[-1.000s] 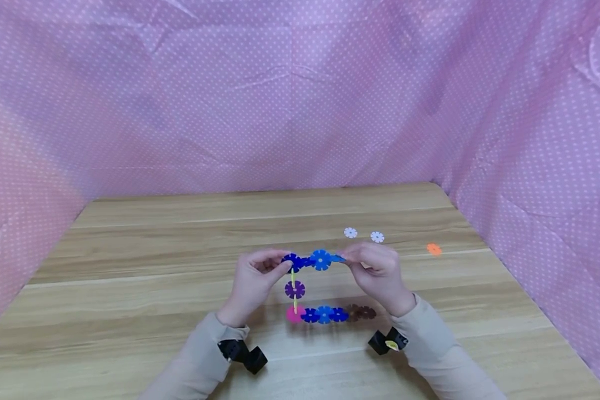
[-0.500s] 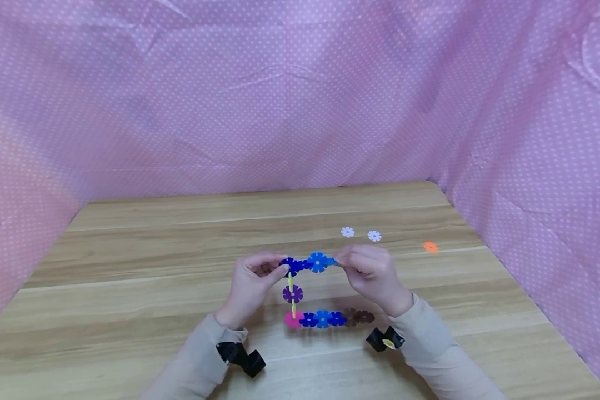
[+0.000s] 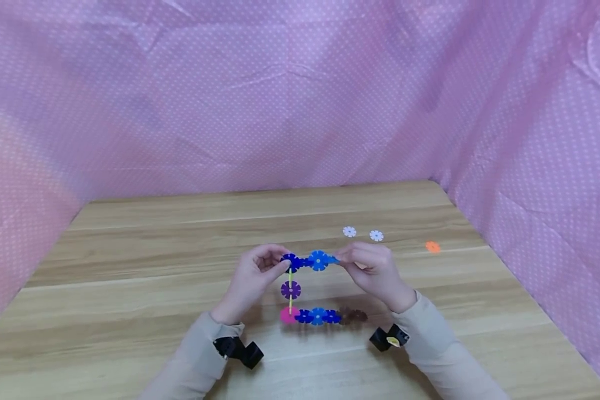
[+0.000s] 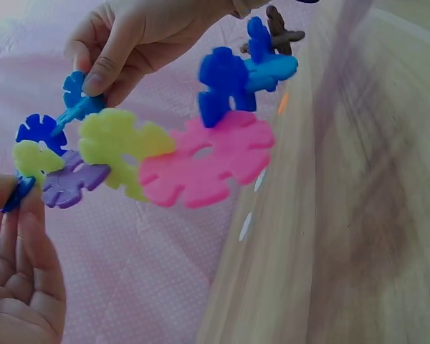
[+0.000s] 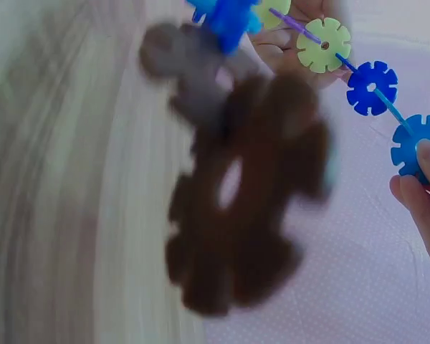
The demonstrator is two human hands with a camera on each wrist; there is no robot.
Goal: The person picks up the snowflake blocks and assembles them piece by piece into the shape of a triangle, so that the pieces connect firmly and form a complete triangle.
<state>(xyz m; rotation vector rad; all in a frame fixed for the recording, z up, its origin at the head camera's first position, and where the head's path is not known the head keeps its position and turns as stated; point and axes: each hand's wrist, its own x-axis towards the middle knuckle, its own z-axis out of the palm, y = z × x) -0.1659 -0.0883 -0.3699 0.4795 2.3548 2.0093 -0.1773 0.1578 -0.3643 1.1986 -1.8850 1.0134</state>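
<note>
Plastic snowflake discs are slotted into a chain with three sides, held up above the table. My left hand (image 3: 252, 280) pinches a dark blue disc (image 3: 291, 263) at the upper left corner. At the chain's upper right end, my right hand (image 3: 375, 272) pinches a light blue disc (image 5: 414, 147) between thumb and fingers. A purple disc (image 3: 291, 289) sits between two yellow discs (image 4: 118, 143) down the left side. The pink disc (image 4: 208, 159) forms the lower corner. From it a row of blue discs (image 3: 318, 316) runs right and ends in brown discs (image 3: 358, 315).
Two white discs (image 3: 349, 231) lie on the wooden table (image 3: 155, 239) beyond my right hand, with an orange disc (image 3: 433, 247) farther right. A pink dotted curtain (image 3: 280, 111) surrounds the table's back and sides.
Both hands keep their pinch on the chain. The lower row has shifted slightly left, and my left hand has moved up a little in the last half second.
</note>
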